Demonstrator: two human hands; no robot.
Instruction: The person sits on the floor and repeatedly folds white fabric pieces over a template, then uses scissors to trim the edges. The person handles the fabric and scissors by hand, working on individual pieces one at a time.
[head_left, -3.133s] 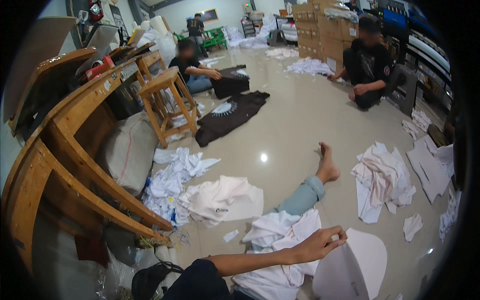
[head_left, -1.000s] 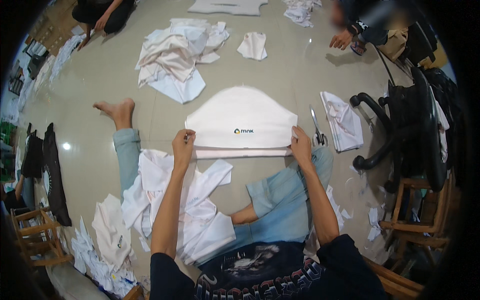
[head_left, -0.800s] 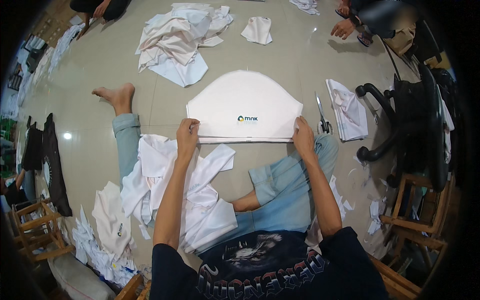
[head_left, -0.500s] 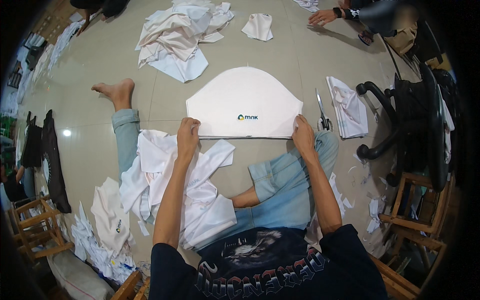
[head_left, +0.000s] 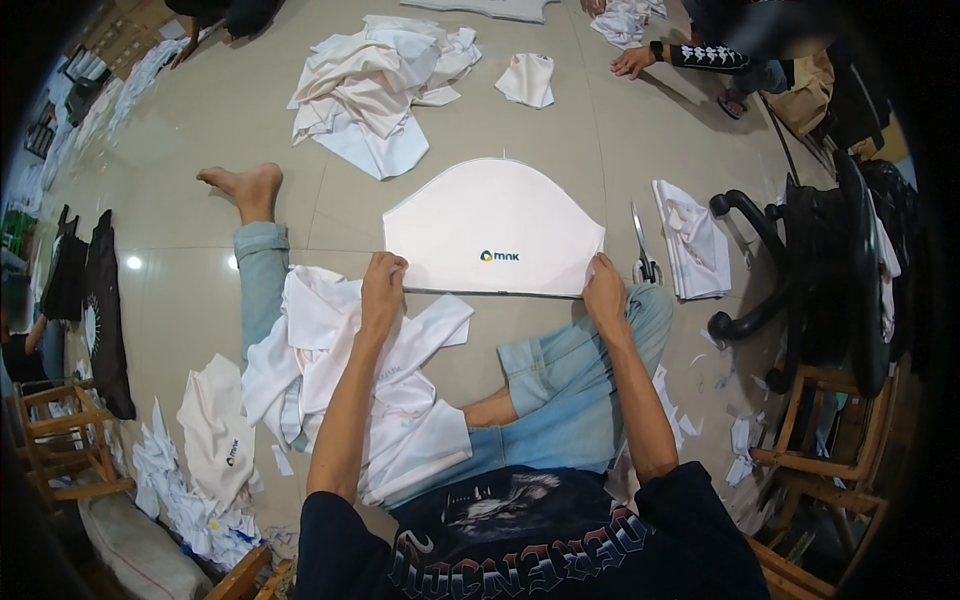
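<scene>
A white sleeve-shaped cloth panel lies spread in front of me, its curved edge away from me. It bears a small green, yellow and blue emblem, and a thin dark line runs along its straight near edge. My left hand is closed on the near left corner, thumb and fingers pinched together. At the near right corner my right hand pinches the cloth in the same way. Just right of that hand, scissors rest on the floor. Loose white cloth drapes over my left thigh and between my legs.
A heap of white cloth and a small piece lie beyond the panel. Folded cloth sits beside a black wheeled chair. Another person's hand is at the far right. Scraps and wooden stools flank me.
The whole scene sits slightly lower in the picture, as the view has tilted up. Both hands keep their pinch on the panel's corners. The other person's hand now reaches lower toward the floor.
</scene>
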